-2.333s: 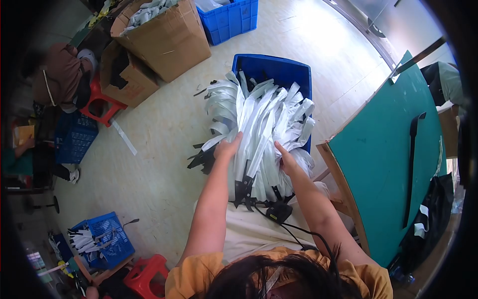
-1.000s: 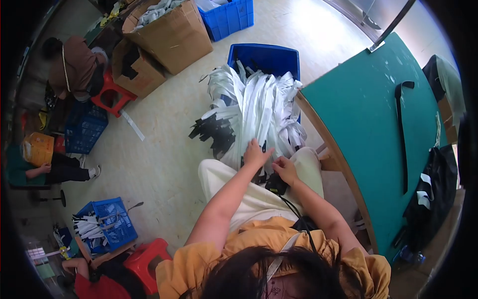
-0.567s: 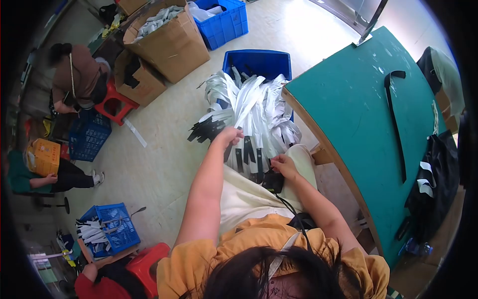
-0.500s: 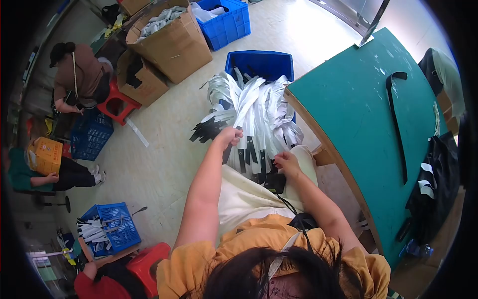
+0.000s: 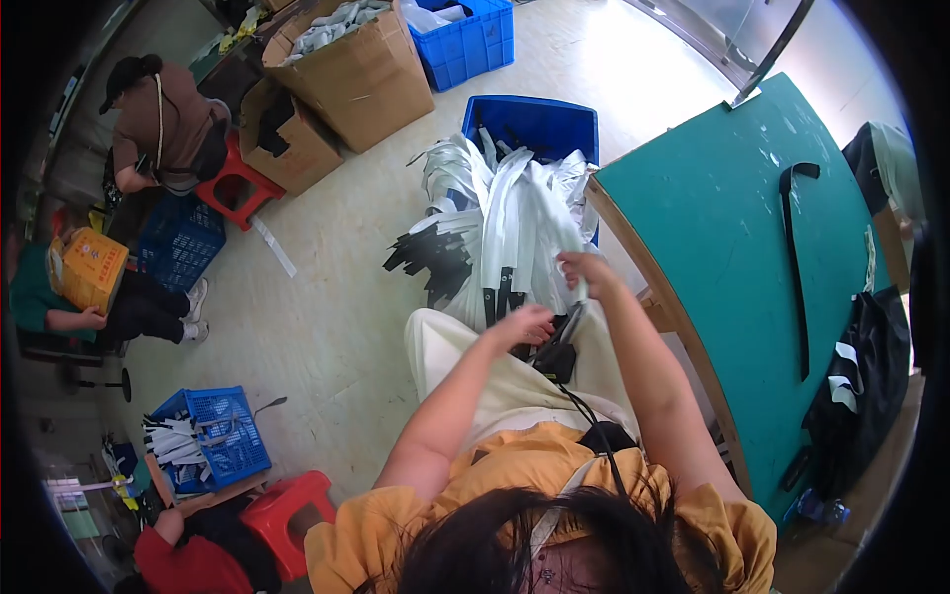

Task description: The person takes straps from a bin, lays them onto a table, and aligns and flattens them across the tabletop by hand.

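A bundle of white strips with black ends [image 5: 507, 213] hangs over the near rim of a blue bin [image 5: 534, 117] toward my lap. My right hand [image 5: 586, 274] is closed round one white strip at the right of the bundle. Lower and to the left, my left hand [image 5: 524, 325] has its fingers curled together beside the black strip ends. It is slightly blurred, and what it pinches, if anything, is hidden. Just below the hands, a small black device [image 5: 555, 362] with a cord rests at my lap. Black ends [image 5: 430, 259] fan out at the bundle's left.
On my right stands a green table [image 5: 712, 208] with a black strap [image 5: 795, 267] and black cloth [image 5: 859, 366]. Cardboard boxes [image 5: 361, 84] and another blue crate [image 5: 465, 48] stand ahead. Other people sit at left near red stools [image 5: 236, 183] and a blue basket [image 5: 233, 436].
My left hand has come down and right, away from the strips' middle. My right hand has risen and now grips a white strip. The view has shifted slightly.
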`<control>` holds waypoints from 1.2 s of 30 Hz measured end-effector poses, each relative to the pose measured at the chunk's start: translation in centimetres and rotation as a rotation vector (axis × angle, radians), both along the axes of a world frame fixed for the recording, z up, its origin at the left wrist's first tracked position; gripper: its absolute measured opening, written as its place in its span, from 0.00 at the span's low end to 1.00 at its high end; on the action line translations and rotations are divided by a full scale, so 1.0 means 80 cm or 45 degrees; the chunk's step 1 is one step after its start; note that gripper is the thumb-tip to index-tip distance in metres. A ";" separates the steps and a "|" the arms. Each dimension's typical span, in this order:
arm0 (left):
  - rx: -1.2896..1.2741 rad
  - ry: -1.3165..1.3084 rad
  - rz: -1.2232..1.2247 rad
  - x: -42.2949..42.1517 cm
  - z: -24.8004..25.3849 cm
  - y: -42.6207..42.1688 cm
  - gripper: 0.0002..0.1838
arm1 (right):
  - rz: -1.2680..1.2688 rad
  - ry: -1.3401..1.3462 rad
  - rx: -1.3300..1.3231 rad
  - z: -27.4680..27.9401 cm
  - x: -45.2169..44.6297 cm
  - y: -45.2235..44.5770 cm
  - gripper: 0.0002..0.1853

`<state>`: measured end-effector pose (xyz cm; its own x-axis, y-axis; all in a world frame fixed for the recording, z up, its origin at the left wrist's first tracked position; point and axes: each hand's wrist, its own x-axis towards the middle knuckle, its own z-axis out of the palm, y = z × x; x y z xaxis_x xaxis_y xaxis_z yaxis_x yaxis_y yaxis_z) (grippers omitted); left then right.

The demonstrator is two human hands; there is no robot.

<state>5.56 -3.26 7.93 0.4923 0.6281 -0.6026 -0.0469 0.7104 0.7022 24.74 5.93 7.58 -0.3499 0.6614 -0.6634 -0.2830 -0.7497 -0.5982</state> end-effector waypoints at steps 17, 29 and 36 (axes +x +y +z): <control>1.064 1.691 0.398 -0.029 -0.051 0.080 0.29 | 0.127 -0.094 -0.035 0.004 0.054 -0.024 0.10; 0.406 1.133 0.190 0.018 -0.068 0.085 0.22 | 0.000 0.360 -0.177 -0.015 0.060 -0.031 0.14; 0.685 1.491 0.090 0.030 -0.069 0.059 0.29 | -0.074 0.554 -0.272 -0.018 0.069 -0.037 0.15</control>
<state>7.96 1.45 2.38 -0.1984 0.9282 -0.3146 0.7622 0.3479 0.5458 30.23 2.98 6.14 -0.5911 0.5532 -0.5870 -0.5178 -0.8183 -0.2497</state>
